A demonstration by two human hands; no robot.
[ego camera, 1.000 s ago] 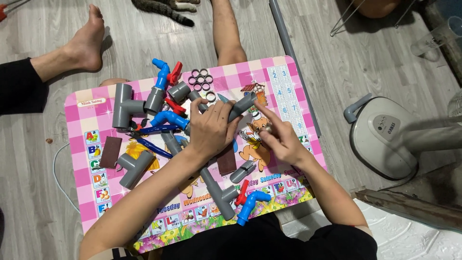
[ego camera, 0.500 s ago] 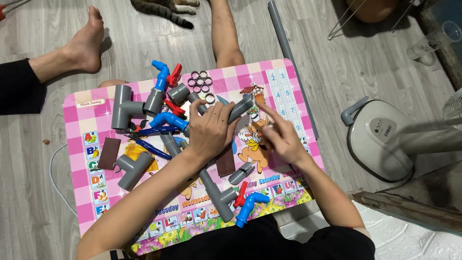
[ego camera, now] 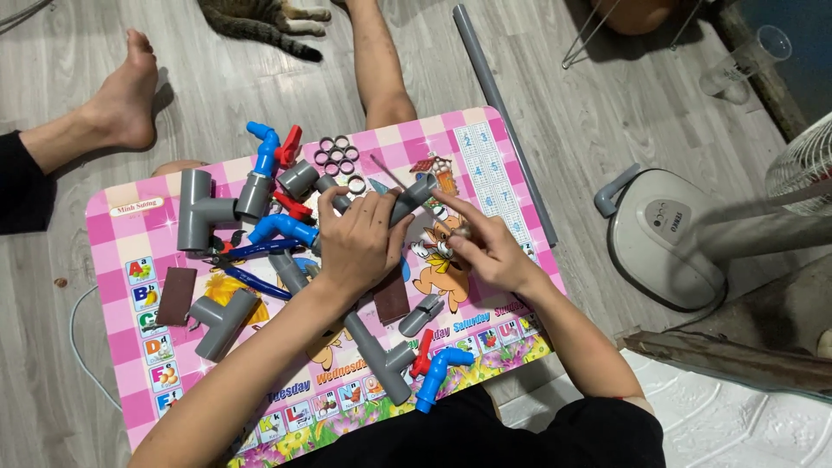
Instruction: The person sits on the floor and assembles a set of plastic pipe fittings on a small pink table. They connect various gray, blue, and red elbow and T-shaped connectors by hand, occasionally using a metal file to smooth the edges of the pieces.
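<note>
Two hands at work over pink checked table [ego camera: 130,260]. Nearest: grey valve with red handle and blue elbow [ego camera: 414,366] by front edge. Left hand [ego camera: 355,243] clenched round grey pipe fitting [ego camera: 409,199], held mid-table just above surface. Right hand [ego camera: 485,251] pinching small item at fingertips, too small to tell, just beside fitting's end. Further left: grey tee [ego camera: 201,211], blue pliers [ego camera: 247,264]. Beyond: ring seals [ego camera: 338,156]. Far off on floor: cat [ego camera: 256,17], grey pipe [ego camera: 503,113].
</note>
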